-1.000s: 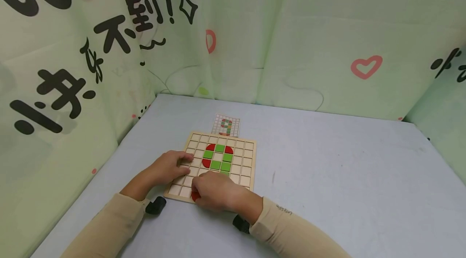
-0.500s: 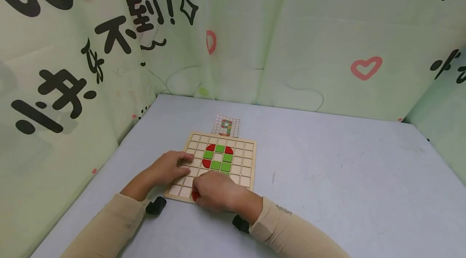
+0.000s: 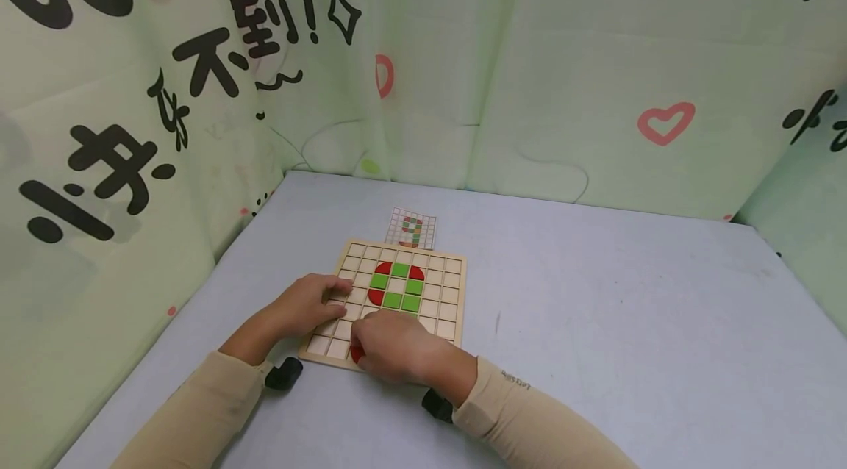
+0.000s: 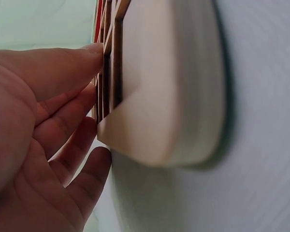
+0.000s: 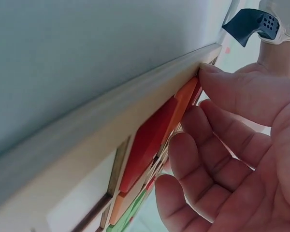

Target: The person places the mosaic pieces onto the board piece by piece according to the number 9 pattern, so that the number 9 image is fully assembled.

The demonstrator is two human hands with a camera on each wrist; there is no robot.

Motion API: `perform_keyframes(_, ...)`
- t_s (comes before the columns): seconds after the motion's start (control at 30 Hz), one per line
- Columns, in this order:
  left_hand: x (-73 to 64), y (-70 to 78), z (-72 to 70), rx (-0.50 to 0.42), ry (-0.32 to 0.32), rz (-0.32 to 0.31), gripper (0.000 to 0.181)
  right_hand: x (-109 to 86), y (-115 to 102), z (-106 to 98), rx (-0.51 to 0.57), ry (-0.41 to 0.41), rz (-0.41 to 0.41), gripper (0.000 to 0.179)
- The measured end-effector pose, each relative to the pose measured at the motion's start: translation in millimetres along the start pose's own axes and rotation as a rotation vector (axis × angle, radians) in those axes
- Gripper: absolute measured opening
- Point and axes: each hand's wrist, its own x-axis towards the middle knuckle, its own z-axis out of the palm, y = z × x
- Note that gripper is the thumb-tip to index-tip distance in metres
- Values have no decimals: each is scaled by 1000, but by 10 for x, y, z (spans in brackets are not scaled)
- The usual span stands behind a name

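A square wooden grid board (image 3: 450,300) lies on the table, with red rounded-corner tiles (image 3: 376,297) and green square tiles (image 3: 392,301) forming a loop. Over its lower part, my right hand (image 3: 397,348) has thumb and index finger at a red tile (image 3: 357,354) in the front row, pinching it. In the right wrist view an orange tile (image 5: 185,100) and another red tile (image 5: 150,140) sit in the same row, nearer the camera. My left hand (image 3: 307,305) rests on the board's left side, fingers loosely bent; its thumb touches the grid in the left wrist view.
Behind the board lies a printed pattern card (image 3: 412,226) with a similar coloured figure. The pale table (image 3: 595,322) extends far to the right. A light green curtain (image 3: 562,72) with black lettering hangs along the back and sides.
My right hand has shifted very slightly rightward and away from me, covering a green tile's edge. The left hand and the board stay in place.
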Motion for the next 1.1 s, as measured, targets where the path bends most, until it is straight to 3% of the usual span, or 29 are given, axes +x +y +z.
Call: perform_keyframes(1.1,-23,20,-6,-12,0,5,35,-3,16,20,-2,32,7,4)
